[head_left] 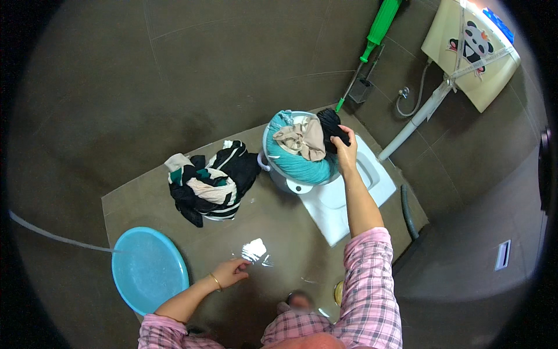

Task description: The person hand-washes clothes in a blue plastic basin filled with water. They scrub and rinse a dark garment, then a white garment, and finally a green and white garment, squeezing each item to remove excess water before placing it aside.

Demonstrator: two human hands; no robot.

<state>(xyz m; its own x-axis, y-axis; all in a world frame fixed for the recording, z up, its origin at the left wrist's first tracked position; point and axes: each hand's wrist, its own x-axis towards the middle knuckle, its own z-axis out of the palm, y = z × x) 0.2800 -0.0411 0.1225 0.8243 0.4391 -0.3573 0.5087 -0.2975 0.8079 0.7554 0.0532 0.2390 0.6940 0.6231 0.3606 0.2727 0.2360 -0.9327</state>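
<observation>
My right hand [344, 146] is closed on a bundle of black cloth [331, 129] at the right rim of a pale bucket [281, 181]. Packed in that bucket are a twisted teal cloth [302, 168] and a crumpled beige cloth [303, 139]. My left hand [231, 273], a gold bangle on its wrist, hangs low over the wet floor. Its fingers are loosely bent and apart, with nothing seen in them. To the left of the bucket lies a heap of black, white and green clothes [212, 183], hiding most of what it rests on.
A blue basin [150, 270] stands at lower left, with a hose [64, 238] reaching into it. The bucket overlaps a white squat toilet [331, 215]. A green-handled brush [379, 29] leans at the back wall; a covered cistern [474, 52] and pipe [415, 121] are at right.
</observation>
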